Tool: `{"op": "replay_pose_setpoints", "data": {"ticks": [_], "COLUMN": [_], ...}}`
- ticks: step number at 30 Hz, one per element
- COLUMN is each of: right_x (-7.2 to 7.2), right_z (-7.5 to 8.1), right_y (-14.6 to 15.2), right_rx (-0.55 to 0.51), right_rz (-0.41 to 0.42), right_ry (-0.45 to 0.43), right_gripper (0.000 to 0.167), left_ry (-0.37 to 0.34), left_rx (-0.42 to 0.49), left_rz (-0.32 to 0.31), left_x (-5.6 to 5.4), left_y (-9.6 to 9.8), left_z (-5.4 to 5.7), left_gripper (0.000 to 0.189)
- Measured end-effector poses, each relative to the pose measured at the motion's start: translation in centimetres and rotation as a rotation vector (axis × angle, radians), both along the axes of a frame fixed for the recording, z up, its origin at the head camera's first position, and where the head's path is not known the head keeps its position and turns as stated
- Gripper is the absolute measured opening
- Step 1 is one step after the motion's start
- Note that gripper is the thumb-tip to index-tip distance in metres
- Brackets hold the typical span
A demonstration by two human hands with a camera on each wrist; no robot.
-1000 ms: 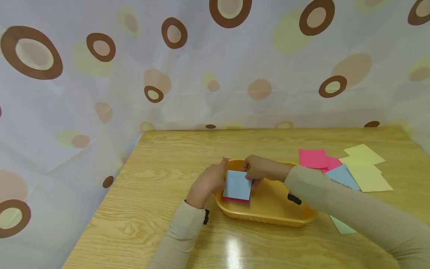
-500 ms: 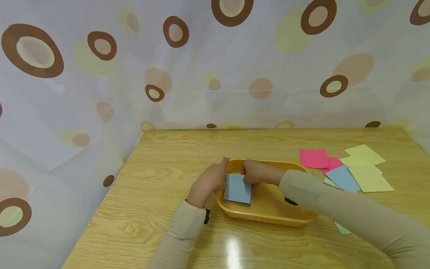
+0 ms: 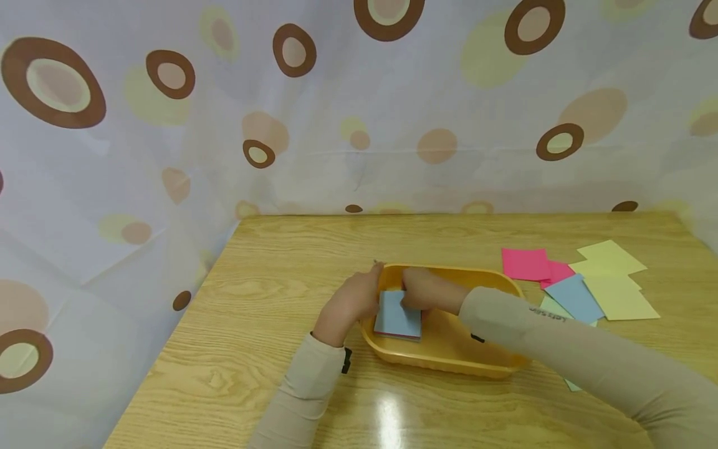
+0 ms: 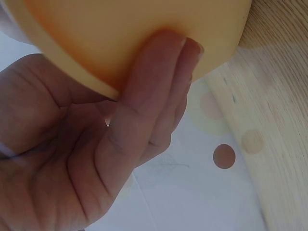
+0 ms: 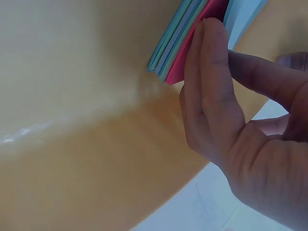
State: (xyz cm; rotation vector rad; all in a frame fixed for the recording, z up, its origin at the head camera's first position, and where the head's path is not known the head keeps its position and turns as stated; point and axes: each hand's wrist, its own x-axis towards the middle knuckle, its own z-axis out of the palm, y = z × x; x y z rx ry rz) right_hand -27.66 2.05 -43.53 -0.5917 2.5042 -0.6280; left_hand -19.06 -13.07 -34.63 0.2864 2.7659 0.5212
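An orange-yellow plastic tray [image 3: 457, 340] sits on the table. At its left end lies a stack of square paper notes [image 3: 394, 319], blue on top. In the right wrist view the stack [image 5: 178, 45] shows blue, green and pink layers. My left hand [image 3: 349, 304] grips the tray's left end; in the left wrist view the fingers [image 4: 154, 72] lie along the tray wall [image 4: 101, 29]. My right hand [image 3: 423, 290] reaches into the tray and holds the notes at their far right corner, fingertips against the pink layer. The thumb's contact is partly hidden.
To the right of the tray lie loose pink notes [image 3: 524, 264], a blue note [image 3: 574, 298], several yellow notes [image 3: 621, 296] and pale green paper [image 3: 552, 305], partly under the right sleeve. A patterned cloth [image 3: 359, 125] hangs behind the wooden table [image 3: 224, 349].
My right hand has moved slightly left and down with the blue-topped notes, which now lie flatter on the stack; less pink shows at the front edge. The left hand has stayed on the tray.
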Motion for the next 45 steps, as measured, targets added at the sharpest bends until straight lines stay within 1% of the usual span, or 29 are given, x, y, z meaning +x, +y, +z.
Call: {"op": "replay_pose_setpoints", "data": {"ticks": [2, 4, 5, 7, 12, 16, 20, 24, 26, 28, 30, 31, 32, 34, 36, 37, 38, 39, 41, 43, 45], "right_x": [2.0, 3.6, 3.8, 4.5, 5.1, 5.5, 5.7, 5.7, 5.7, 5.6, 5.4, 5.3, 5.2, 4.9, 4.4, 4.0, 3.5, 2.9, 1.6, 0.2, -0.9], "right_z": [3.2, 5.6, 6.0, 6.9, 6.9, 6.8, 6.6, 6.4, 6.5, 6.9, 8.0, 8.7, 9.6, 11.7, 13.7, 14.6, 15.2, 15.6, 15.7, 14.8, 13.2], "right_y": [-0.4, -0.8, -0.8, -0.7, -0.6, -0.7, -0.8, -0.5, -0.3, 0.1, 0.6, 1.0, 1.5, 2.9, 4.9, 6.2, 7.5, 9.1, 12.5, 16.3, 20.1], "right_rx": [0.005, 0.022, 0.028, 0.048, 0.088, 0.138, 0.181, 0.189, 0.181, 0.153, 0.081, 0.022, -0.043, -0.169, -0.267, -0.290, -0.291, -0.275, -0.192, -0.086, 0.016], "right_rz": [0.000, -0.004, -0.009, 0.012, 0.054, 0.055, 0.043, 0.034, 0.035, 0.060, 0.101, 0.129, 0.151, 0.147, 0.092, 0.048, -0.004, -0.056, -0.113, -0.115, -0.075], "right_ry": [0.037, 0.065, 0.067, 0.100, 0.218, 0.294, 0.342, 0.354, 0.341, 0.343, 0.343, 0.345, 0.344, 0.324, 0.321, 0.324, 0.332, 0.347, 0.412, 0.459, 0.478], "right_gripper": [0.009, 0.011, 0.012, 0.013, 0.012, 0.009, 0.008, 0.009, 0.012, 0.015, 0.015, 0.015, 0.016, 0.019, 0.019, 0.020, 0.021, 0.022, 0.023, 0.021, 0.017], "left_ry": [0.001, 0.007, 0.009, 0.008, -0.002, 0.007, 0.015, 0.018, 0.018, 0.016, 0.010, 0.008, 0.009, 0.001, -0.003, -0.004, -0.006, -0.009, -0.009, -0.008, -0.007], "left_rx": [0.001, 0.000, 0.000, -0.002, 0.006, 0.002, -0.003, -0.007, -0.003, 0.008, 0.020, 0.026, 0.030, 0.034, 0.037, 0.040, 0.041, 0.043, 0.045, 0.046, 0.049], "left_rz": [-0.004, -0.007, -0.007, -0.007, -0.005, -0.011, -0.023, -0.028, -0.024, -0.015, -0.003, 0.003, 0.009, 0.019, 0.025, 0.029, 0.031, 0.033, 0.034, 0.033, 0.033], "left_x": [-0.1, -0.2, -0.2, -0.2, -0.2, -0.2, -0.2, -0.2, -0.2, -0.2, -0.1, -0.1, -0.1, -0.1, -0.1, -0.1, -0.1, -0.1, -0.1, -0.1, -0.1], "left_y": [0.1, 0.1, 0.1, 0.2, 0.5, 0.6, 0.7, 0.8, 0.8, 0.7, 0.6, 0.6, 0.5, 0.4, 0.3, 0.3, 0.3, 0.3, 0.3, 0.3, 0.3], "left_z": [0.0, 0.0, 0.0, 0.1, 0.1, 0.0, -0.1, -0.1, -0.1, -0.1, -0.2, -0.2, -0.3, -0.4, -0.5, -0.4, -0.4, -0.3, -0.3, -0.2, -0.2], "left_gripper": [0.067, 0.066, 0.066, 0.066, 0.067, 0.066, 0.065, 0.062, 0.062, 0.063, 0.065, 0.066, 0.067, 0.069, 0.071, 0.072, 0.072, 0.073, 0.072, 0.072, 0.071]}}
